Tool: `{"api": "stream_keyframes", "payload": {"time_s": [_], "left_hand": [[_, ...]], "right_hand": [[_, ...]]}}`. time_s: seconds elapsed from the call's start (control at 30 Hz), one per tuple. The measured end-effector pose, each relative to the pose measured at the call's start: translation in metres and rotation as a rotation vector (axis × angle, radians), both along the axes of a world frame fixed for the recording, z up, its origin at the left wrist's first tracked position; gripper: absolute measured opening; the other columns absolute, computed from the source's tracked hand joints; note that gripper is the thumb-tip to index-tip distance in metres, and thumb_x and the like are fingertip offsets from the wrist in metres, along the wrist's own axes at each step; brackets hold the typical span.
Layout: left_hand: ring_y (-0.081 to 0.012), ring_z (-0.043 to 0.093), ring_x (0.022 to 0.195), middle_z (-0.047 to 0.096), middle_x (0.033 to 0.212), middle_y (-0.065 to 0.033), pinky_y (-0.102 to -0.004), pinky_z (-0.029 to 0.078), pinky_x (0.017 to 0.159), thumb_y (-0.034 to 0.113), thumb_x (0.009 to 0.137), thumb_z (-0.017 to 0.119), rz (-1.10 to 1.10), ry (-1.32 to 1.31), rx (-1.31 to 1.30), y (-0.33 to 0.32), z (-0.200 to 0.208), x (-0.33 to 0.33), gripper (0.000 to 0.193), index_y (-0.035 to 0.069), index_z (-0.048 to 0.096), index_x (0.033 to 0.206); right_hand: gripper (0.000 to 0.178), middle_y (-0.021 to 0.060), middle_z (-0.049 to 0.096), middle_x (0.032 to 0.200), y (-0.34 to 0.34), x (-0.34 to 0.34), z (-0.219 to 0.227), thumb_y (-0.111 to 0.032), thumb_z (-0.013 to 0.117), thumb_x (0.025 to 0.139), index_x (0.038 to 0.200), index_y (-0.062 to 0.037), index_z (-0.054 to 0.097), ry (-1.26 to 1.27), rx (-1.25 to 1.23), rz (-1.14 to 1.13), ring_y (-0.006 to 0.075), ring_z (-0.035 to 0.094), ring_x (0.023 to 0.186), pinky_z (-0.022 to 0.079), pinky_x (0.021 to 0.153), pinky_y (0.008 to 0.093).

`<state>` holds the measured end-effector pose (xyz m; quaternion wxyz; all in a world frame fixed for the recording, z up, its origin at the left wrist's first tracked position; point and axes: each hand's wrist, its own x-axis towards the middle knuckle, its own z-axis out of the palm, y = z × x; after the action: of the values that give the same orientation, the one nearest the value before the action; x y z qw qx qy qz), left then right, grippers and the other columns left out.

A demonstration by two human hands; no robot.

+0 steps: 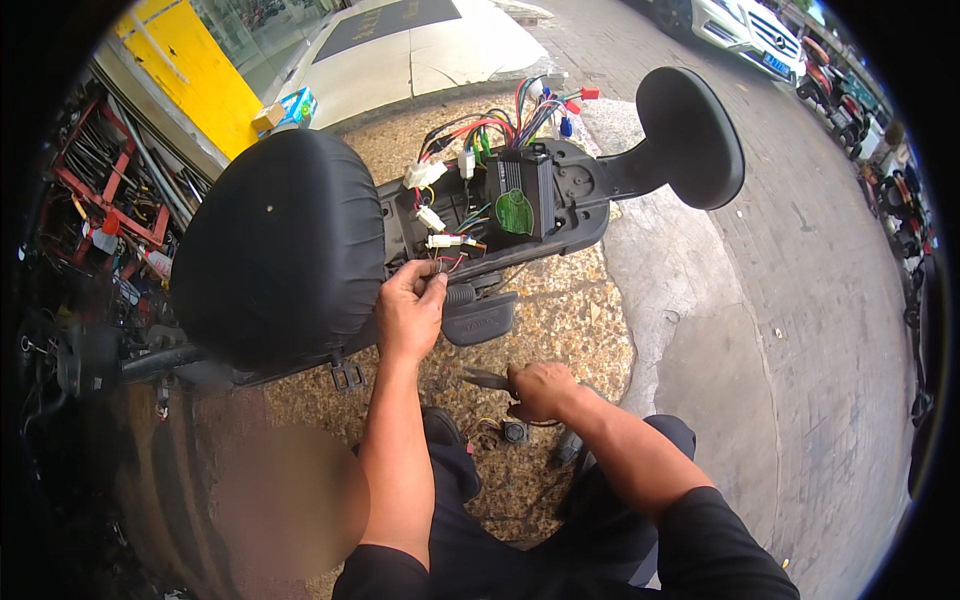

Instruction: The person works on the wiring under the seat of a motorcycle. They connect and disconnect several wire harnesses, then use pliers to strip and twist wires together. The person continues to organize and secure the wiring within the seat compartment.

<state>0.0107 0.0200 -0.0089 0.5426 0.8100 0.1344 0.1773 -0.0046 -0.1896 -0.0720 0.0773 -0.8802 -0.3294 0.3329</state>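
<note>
My left hand (408,312) is at the side of an electric scooter's open body, its thumb and fingers pinching thin red wires (455,262) just below a white connector (447,241). Closer to me, my right hand (543,390) is closed around a pair of pliers (485,378), whose jaws point left, apart from the scooter. A finned black controller box (545,195) with a green sticker sits in the open body. From its far side rises a bundle of coloured wires (505,125) with several plugs. More white connectors (424,174) lie to its left.
A bulky black seat (270,250) covers the scooter's left part; a padded backrest (690,135) sticks out at the right. Below the body hangs a black footrest (478,320). Small wired parts (514,432) lie by my feet. Cluttered racks (110,200) stand left; a white car (750,35) is beyond.
</note>
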Motion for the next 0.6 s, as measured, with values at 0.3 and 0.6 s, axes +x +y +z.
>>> {"api": "stream_keyframes", "payload": {"time_s": [0.3,0.6], "left_hand": [[-0.0073,0.051,0.06,0.061,0.064,-0.0026,-0.0295,0.043,0.058,0.011,0.091,0.066,-0.02,0.028,0.018,-0.005,0.014,-0.005,0.018,0.0,0.07,0.104],[-0.0107,0.056,0.06,0.064,0.068,-0.0054,-0.0309,0.045,0.059,0.009,0.089,0.067,-0.053,0.013,0.061,-0.01,0.017,-0.009,0.024,0.001,0.069,0.112]], "right_hand": [[0.028,0.0174,0.074,0.105,0.021,-0.03,-0.054,-0.014,0.07,0.076,0.101,-0.0045,0.076,0.242,-0.177,0.321,0.0343,0.072,0.1,0.057,0.081,0.0446],[0.024,0.0204,0.072,0.087,-0.002,0.083,0.099,-0.021,0.073,0.086,0.095,0.0007,0.068,-0.191,0.986,-0.493,0.0341,0.071,0.081,0.056,0.075,0.0412]]}}
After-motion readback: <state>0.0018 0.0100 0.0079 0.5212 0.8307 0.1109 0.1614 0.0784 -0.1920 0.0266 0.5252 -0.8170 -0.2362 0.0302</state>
